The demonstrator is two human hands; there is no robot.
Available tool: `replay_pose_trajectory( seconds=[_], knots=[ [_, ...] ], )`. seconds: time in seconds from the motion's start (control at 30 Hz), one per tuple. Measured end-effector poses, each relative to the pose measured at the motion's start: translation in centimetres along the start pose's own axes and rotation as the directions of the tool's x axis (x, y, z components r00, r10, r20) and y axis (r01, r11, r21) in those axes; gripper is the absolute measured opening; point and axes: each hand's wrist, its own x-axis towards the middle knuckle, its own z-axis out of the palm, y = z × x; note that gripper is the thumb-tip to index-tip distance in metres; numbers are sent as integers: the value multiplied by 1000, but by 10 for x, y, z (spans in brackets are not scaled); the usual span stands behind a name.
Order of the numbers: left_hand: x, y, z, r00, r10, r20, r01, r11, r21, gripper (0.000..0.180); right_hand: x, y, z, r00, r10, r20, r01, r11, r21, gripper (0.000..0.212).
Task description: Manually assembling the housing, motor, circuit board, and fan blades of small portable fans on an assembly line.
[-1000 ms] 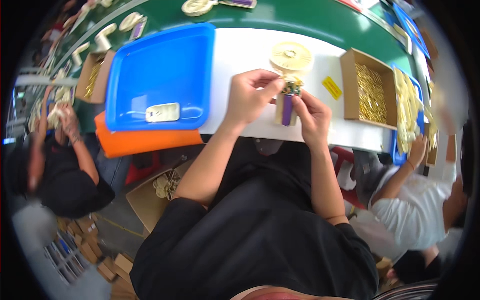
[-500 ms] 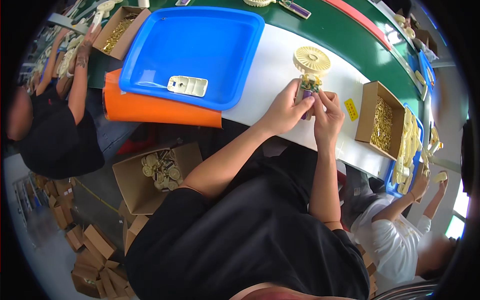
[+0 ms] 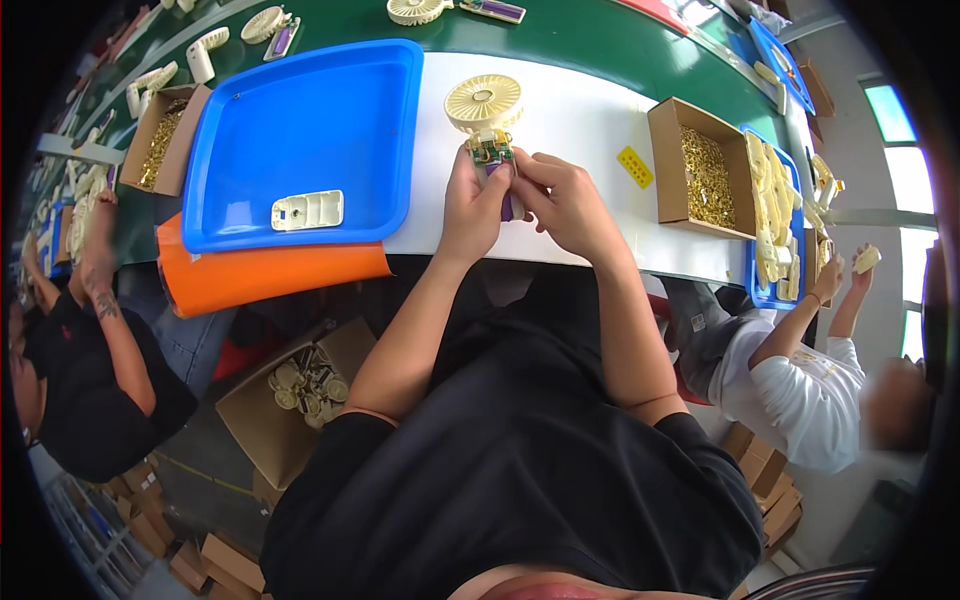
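A cream handheld fan (image 3: 484,100) with a round slatted head is in my hands, over the white work surface (image 3: 420,215). Its handle lies uncovered, showing a green circuit board (image 3: 490,148) and a purple battery (image 3: 497,178). My left hand (image 3: 470,215) wraps the handle from the left, its thumb over the battery. From the right, my right hand (image 3: 572,205) is closed with its fingertips at the handle's edge beside the battery; anything small between them is hidden. A cream handle cover (image 3: 325,210) lies hollow side up in the blue tray (image 3: 300,90).
Cardboard boxes of small brass-coloured parts stand right (image 3: 655,160) and left (image 3: 192,135). A yellow label (image 3: 634,167) lies on the white surface. Several fans lie on the green belt (image 3: 350,25). Co-workers sit at both sides. An open carton (image 3: 262,425) of fan parts stands below.
The view has swung, shifting the bench leftward in the picture. The fan stays in my hands, its head and handle now nearly in line. My right fingers have moved slightly along the handle's right edge.
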Motion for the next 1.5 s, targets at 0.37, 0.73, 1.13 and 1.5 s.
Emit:
replay_pose_trajectory(
  seconds=[0.37,0.73,1.13,1.5],
  knots=[
    [0,-7,-25,999,14,39,-8,986,-165,25,13,-53,15,943,-331,36,312,839,-446,29],
    [3,-11,-25,995,-44,-94,37,997,-72,27,132,-67,226,811,-161,562,536,588,-605,32],
    [11,15,-23,1000,6,-7,-6,1000,19,22,30,-54,-12,990,-128,61,78,854,515,34],
    [37,-21,30,996,-65,63,57,992,116,20,-19,58,-5,738,-394,-548,415,905,-92,30]
  ],
)
